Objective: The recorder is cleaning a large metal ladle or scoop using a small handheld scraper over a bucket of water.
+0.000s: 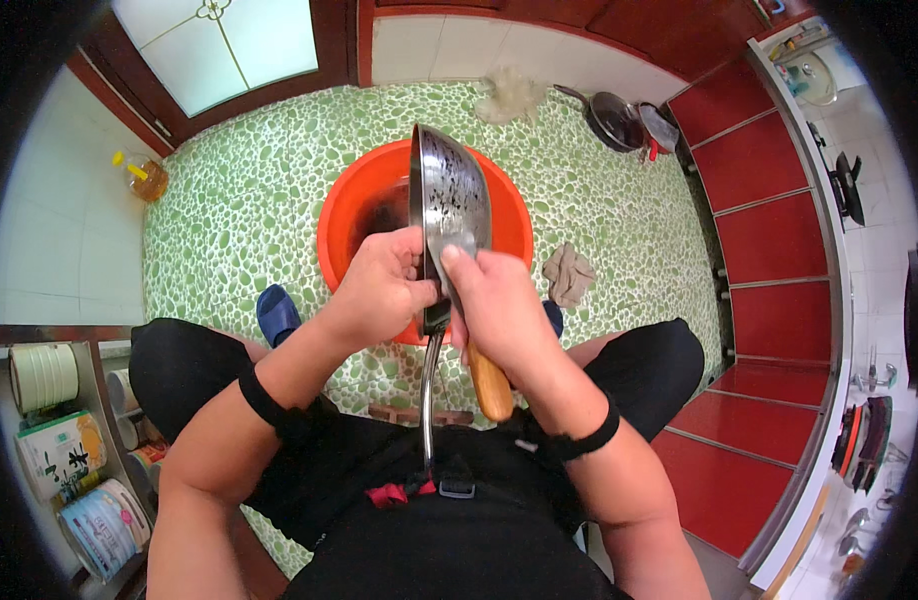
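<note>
A metal wok (455, 187) with dark stains on its outside is held on edge above an orange plastic basin (511, 217) on the floor. Its metal handle (429, 390) points back towards my waist. My left hand (387, 281) grips the wok's rim from the left. My right hand (500, 300) is closed around a tool with a wooden handle (489, 382) and a flat metal blade (447, 262), which rests against the wok's outer side near the handle end. The blade's full shape is partly hidden by my fingers. Something dark lies inside the basin.
A beige cloth (569, 274) lies on the green-patterned floor right of the basin. Further back are a crumpled plastic bag (511, 95) and a dark frying pan (615, 120). An oil bottle (147, 180) stands by the left wall; red cabinets (778, 240) line the right.
</note>
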Action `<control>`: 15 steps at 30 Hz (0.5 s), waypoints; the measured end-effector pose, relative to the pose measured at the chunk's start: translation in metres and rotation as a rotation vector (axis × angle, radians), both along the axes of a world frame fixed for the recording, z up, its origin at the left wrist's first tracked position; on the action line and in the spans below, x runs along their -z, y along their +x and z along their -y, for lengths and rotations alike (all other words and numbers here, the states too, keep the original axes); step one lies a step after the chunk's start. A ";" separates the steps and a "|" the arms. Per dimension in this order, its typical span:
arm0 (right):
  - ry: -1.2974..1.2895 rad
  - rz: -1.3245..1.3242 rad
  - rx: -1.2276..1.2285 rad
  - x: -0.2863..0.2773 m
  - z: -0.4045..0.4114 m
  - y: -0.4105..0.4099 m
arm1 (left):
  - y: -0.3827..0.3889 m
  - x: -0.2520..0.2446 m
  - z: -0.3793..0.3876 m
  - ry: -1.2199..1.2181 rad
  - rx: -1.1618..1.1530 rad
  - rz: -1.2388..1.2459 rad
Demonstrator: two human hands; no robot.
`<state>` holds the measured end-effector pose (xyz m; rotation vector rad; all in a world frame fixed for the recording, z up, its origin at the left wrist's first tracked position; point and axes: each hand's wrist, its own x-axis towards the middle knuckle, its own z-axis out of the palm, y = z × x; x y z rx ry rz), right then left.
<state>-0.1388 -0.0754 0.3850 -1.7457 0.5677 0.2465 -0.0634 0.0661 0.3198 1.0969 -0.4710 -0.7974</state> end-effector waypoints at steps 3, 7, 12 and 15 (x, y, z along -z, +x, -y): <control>0.083 0.033 0.057 0.007 0.004 0.012 | -0.002 0.009 -0.002 0.009 0.078 -0.017; 0.038 -0.019 0.006 0.000 0.003 0.000 | -0.007 0.007 0.003 -0.009 -0.054 0.023; 0.043 0.003 0.023 0.000 0.006 0.007 | -0.004 0.000 0.002 0.022 0.024 0.028; 0.062 -0.078 0.006 0.004 0.001 -0.008 | -0.007 0.005 0.003 0.024 -0.065 0.051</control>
